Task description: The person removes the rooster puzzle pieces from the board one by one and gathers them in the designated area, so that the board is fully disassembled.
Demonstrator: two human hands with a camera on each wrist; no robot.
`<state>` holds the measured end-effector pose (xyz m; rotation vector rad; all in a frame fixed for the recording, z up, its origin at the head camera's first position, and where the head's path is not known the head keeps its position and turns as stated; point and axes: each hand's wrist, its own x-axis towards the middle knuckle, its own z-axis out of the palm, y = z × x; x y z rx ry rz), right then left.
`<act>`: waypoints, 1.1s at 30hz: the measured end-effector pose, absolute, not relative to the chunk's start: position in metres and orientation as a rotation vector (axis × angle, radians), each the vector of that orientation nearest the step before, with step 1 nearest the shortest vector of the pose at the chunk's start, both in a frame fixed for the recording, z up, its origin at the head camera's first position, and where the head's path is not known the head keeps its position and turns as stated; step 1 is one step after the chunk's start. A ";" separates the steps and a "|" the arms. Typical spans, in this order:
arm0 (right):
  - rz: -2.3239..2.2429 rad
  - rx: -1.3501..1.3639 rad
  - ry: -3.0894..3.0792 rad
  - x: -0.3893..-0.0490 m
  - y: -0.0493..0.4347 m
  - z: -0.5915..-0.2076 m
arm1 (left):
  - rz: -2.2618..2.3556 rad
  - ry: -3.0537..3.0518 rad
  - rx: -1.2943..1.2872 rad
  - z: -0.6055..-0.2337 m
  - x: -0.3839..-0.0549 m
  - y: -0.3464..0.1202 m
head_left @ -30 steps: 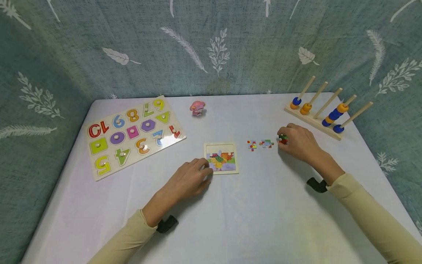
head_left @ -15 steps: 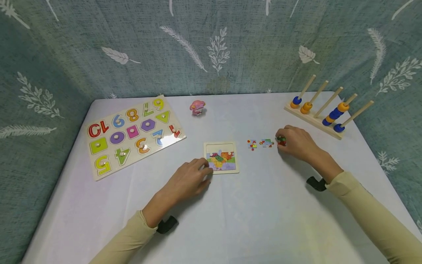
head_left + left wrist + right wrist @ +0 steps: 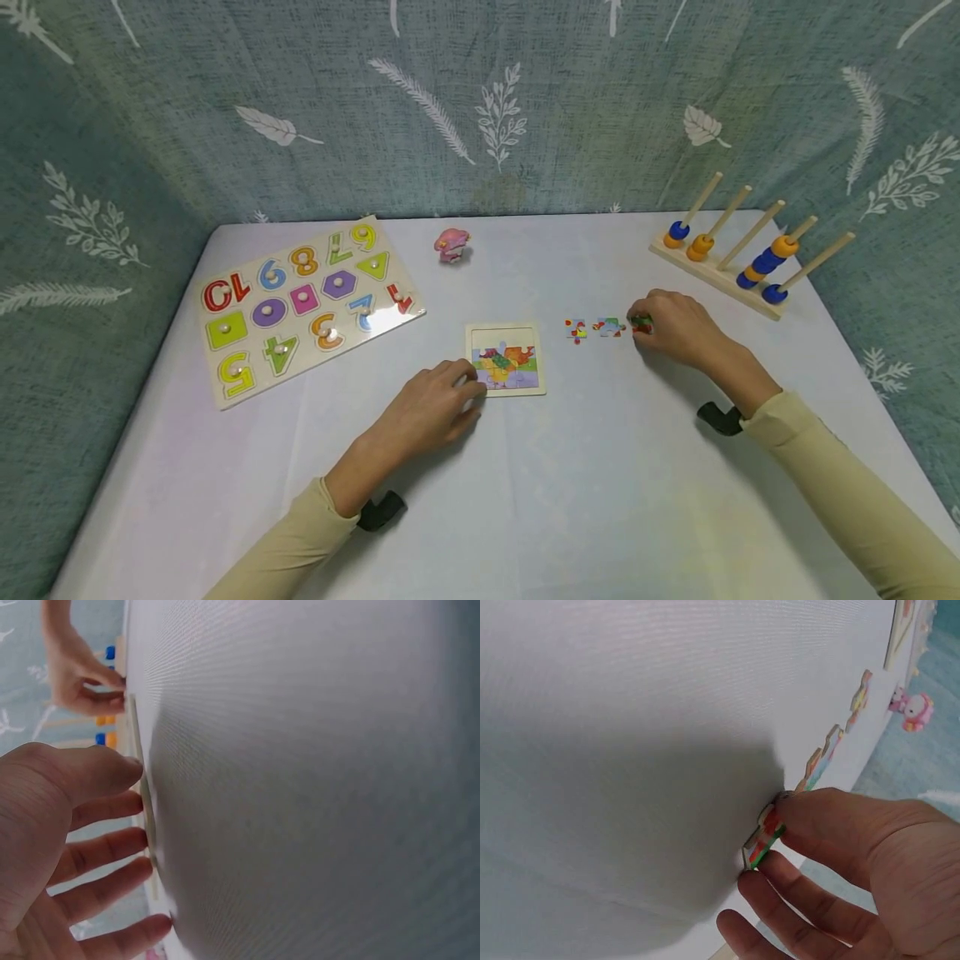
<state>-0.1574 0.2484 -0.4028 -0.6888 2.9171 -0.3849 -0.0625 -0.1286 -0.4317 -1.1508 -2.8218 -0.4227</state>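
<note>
My right hand (image 3: 675, 327) pinches a red and green jigsaw piece (image 3: 765, 838) between thumb and fingers, low over the table. Two loose jigsaw pieces, one yellow and red (image 3: 576, 330) and one bluish (image 3: 608, 327), lie in a row to its left. A small wooden puzzle tray (image 3: 504, 335) with a partly filled picture lies in the middle. At its left edge rests my left hand (image 3: 429, 408), thumb and fingertips touching the rim with the fingers loosely extended, as the left wrist view shows. Part of the held piece is hidden by the right fingers.
On the left lies a wooden number and shape board (image 3: 311, 312). Behind the tray stands a small pink figurine (image 3: 452, 245). A wooden peg stand (image 3: 720, 277) with blue and orange beads is at the back right, just behind my right hand.
My right hand has shifted very slightly toward the loose pieces and the table's front, with the held piece turning a little. The left hand stays at the tray.
</note>
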 end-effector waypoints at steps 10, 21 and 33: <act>-0.358 -0.658 2.895 -0.157 0.247 -0.401 | -0.412 -2.820 -1.151 -0.431 -0.062 -0.129; -0.411 -0.741 2.979 -0.155 0.233 -0.388 | -0.415 -2.808 -1.157 -0.430 -0.061 -0.128; -0.497 -0.883 2.956 -0.161 0.172 -0.385 | -0.423 -2.801 -1.156 -0.433 -0.059 -0.129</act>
